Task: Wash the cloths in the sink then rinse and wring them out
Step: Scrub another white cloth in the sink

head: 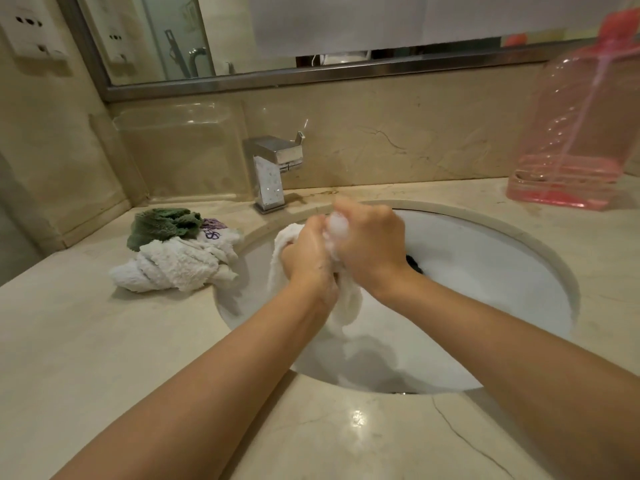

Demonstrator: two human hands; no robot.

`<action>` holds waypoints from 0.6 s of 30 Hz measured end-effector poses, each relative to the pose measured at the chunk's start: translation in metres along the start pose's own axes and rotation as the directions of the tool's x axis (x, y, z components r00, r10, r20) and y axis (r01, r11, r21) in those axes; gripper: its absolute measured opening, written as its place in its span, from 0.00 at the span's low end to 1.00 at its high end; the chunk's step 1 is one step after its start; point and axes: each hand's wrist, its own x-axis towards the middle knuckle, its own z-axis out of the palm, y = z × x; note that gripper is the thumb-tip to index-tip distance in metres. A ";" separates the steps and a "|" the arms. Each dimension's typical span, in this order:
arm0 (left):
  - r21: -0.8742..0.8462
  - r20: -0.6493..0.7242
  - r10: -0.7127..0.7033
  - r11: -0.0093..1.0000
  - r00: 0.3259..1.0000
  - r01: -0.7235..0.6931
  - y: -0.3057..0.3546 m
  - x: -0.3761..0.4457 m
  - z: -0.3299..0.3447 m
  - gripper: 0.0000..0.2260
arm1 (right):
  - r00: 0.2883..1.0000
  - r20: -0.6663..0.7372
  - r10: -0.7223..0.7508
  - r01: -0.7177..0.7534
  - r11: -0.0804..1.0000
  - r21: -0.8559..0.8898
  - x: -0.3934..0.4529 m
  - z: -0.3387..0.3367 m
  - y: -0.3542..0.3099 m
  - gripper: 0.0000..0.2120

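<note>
Over the white sink both my hands grip one white cloth. My left hand holds its left part, which bulges out above my wrist. My right hand clutches the bunched top, where white soap foam shows between my fingers. The cloth's loose end hangs down between my wrists into the basin. On the counter left of the sink lies a heap of cloths: a white terry cloth, a green cloth and a white cloth with purple print.
A square chrome tap stands behind the sink, with no water seen running. A large pink plastic bottle stands at the back right of the beige marble counter. A dark drain shows behind my right wrist. A mirror runs along the wall.
</note>
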 end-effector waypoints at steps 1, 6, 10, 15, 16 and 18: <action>-0.040 0.044 0.056 0.998 0.997 -0.054 -0.004 0.005 -0.003 0.10 | 0.988 -0.035 -0.152 0.154 0.987 0.052 -0.005 -0.001 -0.010 0.08; 0.109 0.066 -0.043 0.993 0.997 0.035 0.004 0.003 -0.007 0.08 | 0.992 0.116 0.056 -0.064 0.996 0.065 -0.003 0.012 0.011 0.07; 0.160 0.073 0.034 0.986 0.997 -0.046 0.009 0.004 -0.001 0.07 | 0.790 0.404 0.461 -0.503 0.864 -0.001 0.004 0.015 0.029 0.17; 0.269 0.169 0.111 0.951 0.979 -0.155 0.013 0.003 -0.003 0.18 | 0.506 0.581 0.638 -0.785 0.620 0.003 -0.008 0.025 0.062 0.12; 0.319 0.186 0.133 0.929 0.973 -0.188 0.013 0.003 -0.004 0.17 | 0.444 0.623 0.644 -0.820 0.572 -0.007 -0.010 0.024 0.067 0.10; 0.413 0.235 0.192 0.868 0.953 -0.277 0.012 0.003 -0.007 0.14 | 0.395 0.675 0.624 -0.862 0.505 0.038 -0.010 0.021 0.069 0.11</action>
